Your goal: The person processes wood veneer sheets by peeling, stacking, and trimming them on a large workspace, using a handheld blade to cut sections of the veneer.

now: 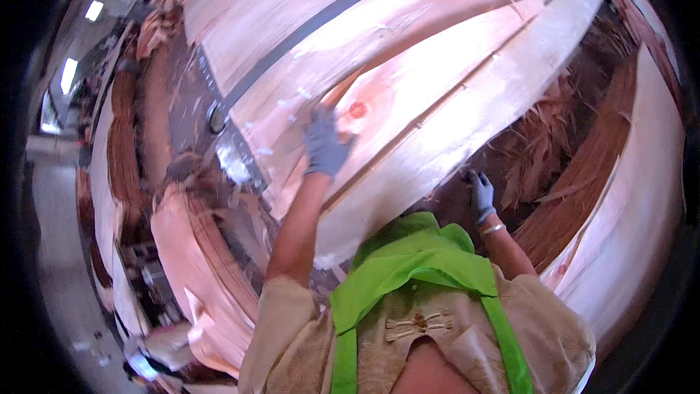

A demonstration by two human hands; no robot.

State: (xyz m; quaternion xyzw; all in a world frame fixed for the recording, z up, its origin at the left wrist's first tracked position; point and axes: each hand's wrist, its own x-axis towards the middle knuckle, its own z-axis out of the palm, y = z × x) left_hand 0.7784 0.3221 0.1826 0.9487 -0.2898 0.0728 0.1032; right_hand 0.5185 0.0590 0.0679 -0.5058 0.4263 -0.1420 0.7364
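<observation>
A broad, pale wood veneer sheet lies slantwise before me, with a long split and a reddish knot. My left hand, in a grey glove, rests on the veneer beside a raised, curling edge; its thumb stands apart from the fingers. My right hand, also gloved, is low beside the sheet's near right edge. Its fingertips are dark and blurred, so whether they grip anything is unclear. A pale bracelet circles that wrist.
A dark strip crosses the veneer farther off. Stacked veneer stands at the right, with torn scraps alongside. More stacks lie at the left, near a dark table edge with a round fitting.
</observation>
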